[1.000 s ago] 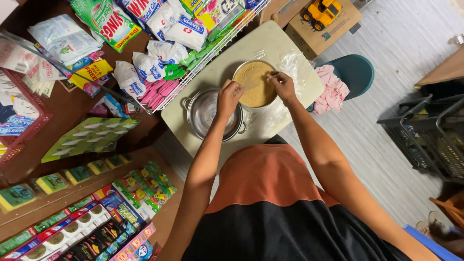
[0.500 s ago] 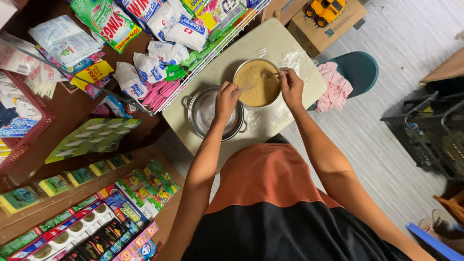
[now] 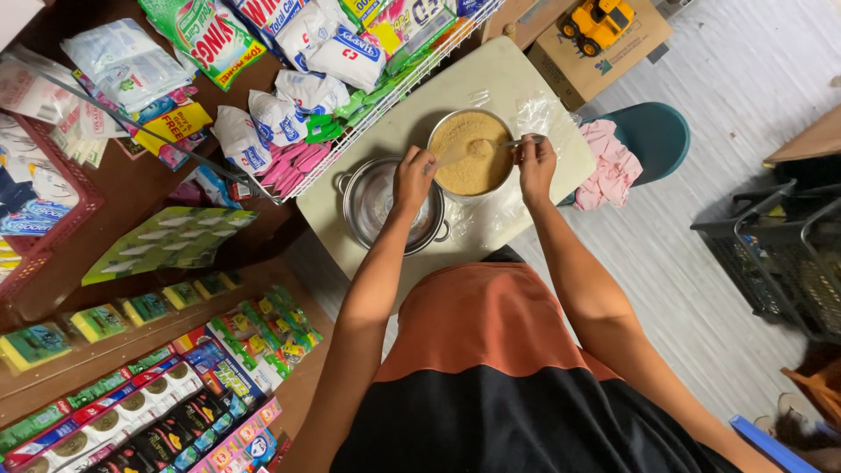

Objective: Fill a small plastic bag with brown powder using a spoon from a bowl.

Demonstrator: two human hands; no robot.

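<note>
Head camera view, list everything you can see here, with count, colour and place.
bowl of brown granules: one, metal, on table
spoon: one, metal, in bowl
empty pot: one, silver, left of bowl
clear plastic bag: one, under bowl
table: one, cream
wire rack of sachets: one, white, left of table
toy truck: one, yellow, on cardboard box
stool: one, teal, with pink cloth
crate: one, black, right
left hand: at bowl rim
right hand: holding spoon
</note>
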